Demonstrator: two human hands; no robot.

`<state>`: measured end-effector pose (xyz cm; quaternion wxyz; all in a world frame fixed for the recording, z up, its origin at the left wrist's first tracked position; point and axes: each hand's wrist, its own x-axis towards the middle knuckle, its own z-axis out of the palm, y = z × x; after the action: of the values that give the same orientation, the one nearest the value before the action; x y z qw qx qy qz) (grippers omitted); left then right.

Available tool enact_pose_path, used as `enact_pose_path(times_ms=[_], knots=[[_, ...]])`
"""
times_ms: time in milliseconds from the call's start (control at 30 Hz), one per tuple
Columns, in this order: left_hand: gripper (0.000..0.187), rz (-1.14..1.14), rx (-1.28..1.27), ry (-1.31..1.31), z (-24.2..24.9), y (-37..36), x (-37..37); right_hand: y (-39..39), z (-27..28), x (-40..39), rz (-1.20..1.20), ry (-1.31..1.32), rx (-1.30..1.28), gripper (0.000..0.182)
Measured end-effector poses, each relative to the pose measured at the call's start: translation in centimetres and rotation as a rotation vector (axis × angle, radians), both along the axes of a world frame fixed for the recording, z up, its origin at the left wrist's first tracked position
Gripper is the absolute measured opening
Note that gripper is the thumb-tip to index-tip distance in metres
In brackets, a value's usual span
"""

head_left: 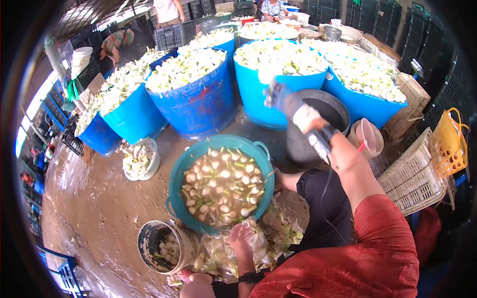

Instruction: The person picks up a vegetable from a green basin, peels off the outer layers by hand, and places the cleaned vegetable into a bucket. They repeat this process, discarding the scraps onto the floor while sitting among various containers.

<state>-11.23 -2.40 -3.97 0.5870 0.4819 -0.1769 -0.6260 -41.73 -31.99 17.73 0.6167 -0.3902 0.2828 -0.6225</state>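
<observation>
My left hand [242,237] rests fingers-down on a heap of pale green peelings [278,238] at the near rim of a teal basin [178,171]. The basin holds murky water and several white peeled bulbs [221,186]. My right hand [293,110], in a grey-white glove and blurred by motion, is raised above a dark bucket [330,107]. Whether it holds anything is unclear. A black strap with a cable [320,140] circles that wrist. A small metal pail [148,244] with a few bulbs stands to the left of my left hand.
Big blue tubs [198,107] heaped with white-green bulbs ring the far side. A white bowl [144,171] sits left of the basin. A clear jug [370,138], white crates [415,174] and a yellow basket [447,141] stand at right. Other people [169,12] work at the back. The floor is wet.
</observation>
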Motion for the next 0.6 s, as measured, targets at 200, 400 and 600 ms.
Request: enact_pose_path(times_ms=[200,400,600], knots=[[0.029,-0.012,0.033,0.003,0.1,0.0,-0.6,0.7,-5.4,2.3,-0.003,0.23,0.15,0.02],[0.017,-0.181,0.053,-0.147,0.1,0.4,-0.1,5.9,-19.9,6.1,0.394,0.619,0.302,0.017],[0.022,-0.048,0.137,-0.164,-0.2,1.0,0.8,4.8,-27.0,9.1,0.432,1.1,-0.243,0.016]])
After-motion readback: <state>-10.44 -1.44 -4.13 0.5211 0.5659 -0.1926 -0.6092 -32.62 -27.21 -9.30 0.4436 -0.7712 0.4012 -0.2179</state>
